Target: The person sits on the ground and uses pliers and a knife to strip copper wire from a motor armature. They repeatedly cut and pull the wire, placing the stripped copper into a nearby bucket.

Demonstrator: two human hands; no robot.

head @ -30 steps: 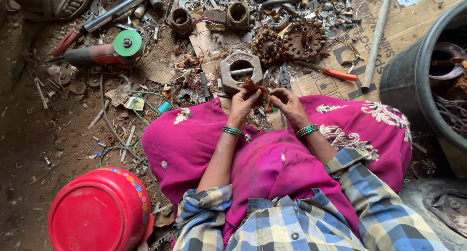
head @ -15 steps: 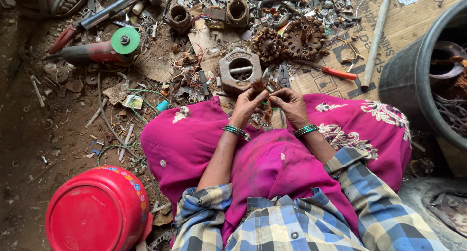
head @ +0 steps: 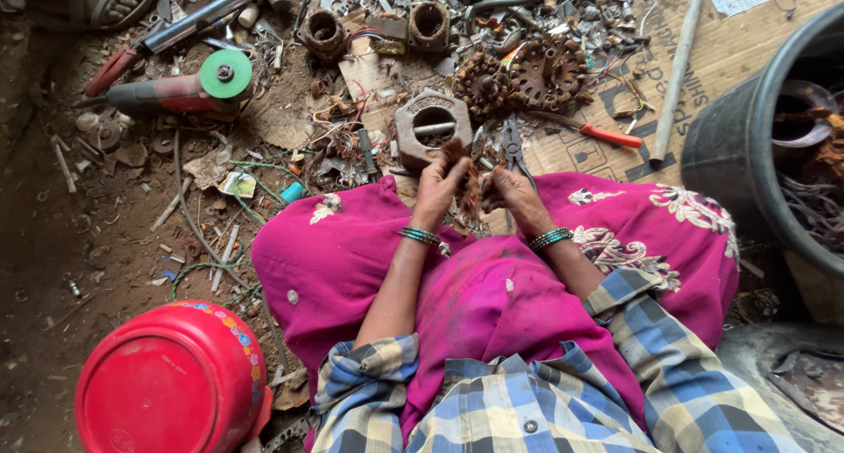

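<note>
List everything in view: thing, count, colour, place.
copper wire bundle: 1, reddish brown, between both hands
metal motor housing: 1, grey, on the ground ahead of the hands
pliers: 1, dark, right of the housing
screwdriver: 1, orange handle, on cardboard
angle grinder: 1, red body with green disc, upper left
red container: 1, lower left
black tub: 1, right edge
left hand: on the bundle
right hand: on the bundle
</note>
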